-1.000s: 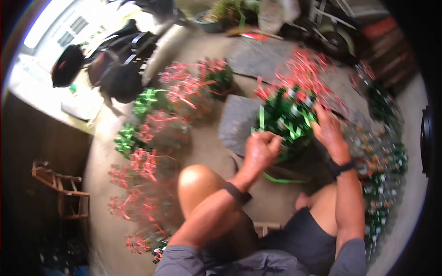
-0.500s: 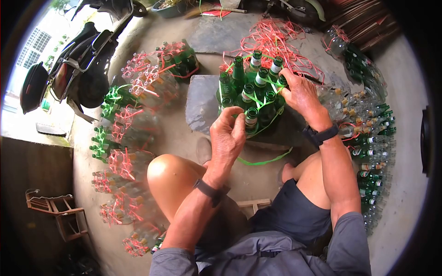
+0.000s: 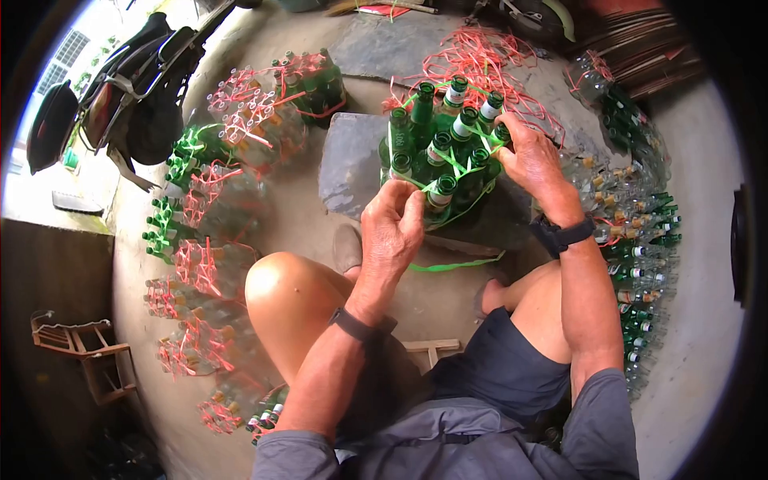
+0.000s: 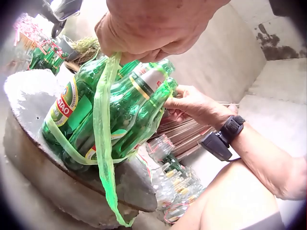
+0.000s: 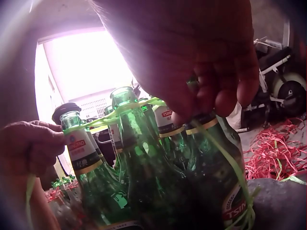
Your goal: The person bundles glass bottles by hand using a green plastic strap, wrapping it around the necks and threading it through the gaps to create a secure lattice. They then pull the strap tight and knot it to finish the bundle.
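Observation:
A bundle of green glass bottles (image 3: 456, 144) stands upright on a grey stone block (image 3: 346, 172), with green plastic ribbon (image 4: 103, 120) around the bodies and across the necks. The left hand (image 3: 392, 228), at the near-left side of the bundle, pinches the ribbon between thumb and curled fingers; a loose tail hangs below it in the left wrist view. At the right side, the right hand (image 3: 534, 164) has its fingers curled round a bottle neck at the bundle's edge. In the right wrist view that hand (image 5: 192, 62) partly covers the bottle top.
Tangled red ribbon (image 3: 484, 64) lies behind the block. Bundled bottles (image 3: 204, 264) line the left side, and more bottles (image 3: 640, 280) lie along the right. A motorbike (image 3: 136, 96) stands at upper left, a small wooden chair (image 3: 84, 348) at far left.
Since a second ago the head view has shifted and sharpened. The left hand remains at the near-left bottles with the ribbon, and the right hand remains at the right-hand bottle neck.

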Available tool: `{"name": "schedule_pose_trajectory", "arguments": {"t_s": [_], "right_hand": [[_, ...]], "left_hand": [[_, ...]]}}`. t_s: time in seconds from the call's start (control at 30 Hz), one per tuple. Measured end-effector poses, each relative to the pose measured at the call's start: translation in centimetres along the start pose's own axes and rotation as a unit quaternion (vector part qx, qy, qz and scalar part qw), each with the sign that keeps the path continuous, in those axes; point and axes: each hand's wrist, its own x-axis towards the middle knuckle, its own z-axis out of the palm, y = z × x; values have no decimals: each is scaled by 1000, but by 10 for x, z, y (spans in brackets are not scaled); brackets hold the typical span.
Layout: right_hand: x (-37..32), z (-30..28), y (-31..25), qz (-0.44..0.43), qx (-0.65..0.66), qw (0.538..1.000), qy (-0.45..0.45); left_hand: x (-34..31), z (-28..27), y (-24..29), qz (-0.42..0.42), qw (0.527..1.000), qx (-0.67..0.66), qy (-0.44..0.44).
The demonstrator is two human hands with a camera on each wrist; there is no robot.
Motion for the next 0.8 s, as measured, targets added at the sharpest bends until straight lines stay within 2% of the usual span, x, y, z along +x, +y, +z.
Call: {"name": "schedule_pose_trajectory", "arguments": {"t_s": [0.13,0.2,0.33,0.4,0.47,0.53,0.6,0.67,0.8], "right_hand": [[-10,-14,-5,-3,30,999,-29],[-16,-19,-9,-29,21,999,29],[-21,-28,-35,-28,84,994,59],[-20,-26,-45,-99,93,986,92],[-20,-28,-64,-114,88,986,88],[-17,-26,-75,-167,164,971,53],[-14,-23,-85,-181,179,966,52],[-10,-22,-89,-187,177,965,-53],[1,-17,-100,-199,160,958,-129]], "left_hand": [[2,-9,1,-67,997,-26,-28],[4,-11,2,-91,993,-65,-44],[8,-10,-2,-100,993,-54,-43],[10,-6,-10,-102,993,-56,-36],[13,1,-22,-92,994,-52,-20],[15,2,-20,-83,995,-48,-4],[16,2,-17,-103,994,-35,6],[16,7,-22,-97,994,-34,27],[16,10,-23,-94,994,8,59]]}}
